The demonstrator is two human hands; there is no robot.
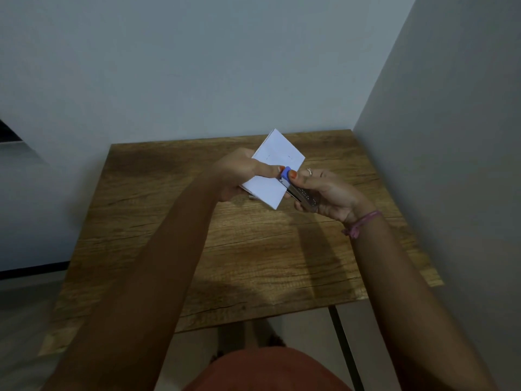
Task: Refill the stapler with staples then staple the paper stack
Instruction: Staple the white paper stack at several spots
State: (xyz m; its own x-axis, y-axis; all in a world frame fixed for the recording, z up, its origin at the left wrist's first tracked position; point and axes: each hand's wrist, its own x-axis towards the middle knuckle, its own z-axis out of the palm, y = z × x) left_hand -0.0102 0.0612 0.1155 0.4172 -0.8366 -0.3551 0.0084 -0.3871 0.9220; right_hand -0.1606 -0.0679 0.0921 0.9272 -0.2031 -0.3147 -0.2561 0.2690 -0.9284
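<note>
The person holds two things up over a brown wooden table; the left hand grasps a stack of white paper, with the thumb lying flat on top of the sheets and the other fingers tucked underneath; the paper is tilted like a diamond, with one corner pointing away toward the wall and one corner pointing down toward the person; the right hand grips a small stapler, with its fingers curled round the shiny metal body; the stapler has a blue tip, and that tip sits on the right edge of the paper, just beside the left thumb; the right thumb presses on the stapler right behind the blue tip; the nails on both thumbs are painted orange; there is a ring on one finger of the right hand, and a pink band is tied round the right wrist; something small and pale peeks out under the near edge of the paper, but it is too hidden to tell what it is; the table stands in a corner, close to grey walls.
</note>
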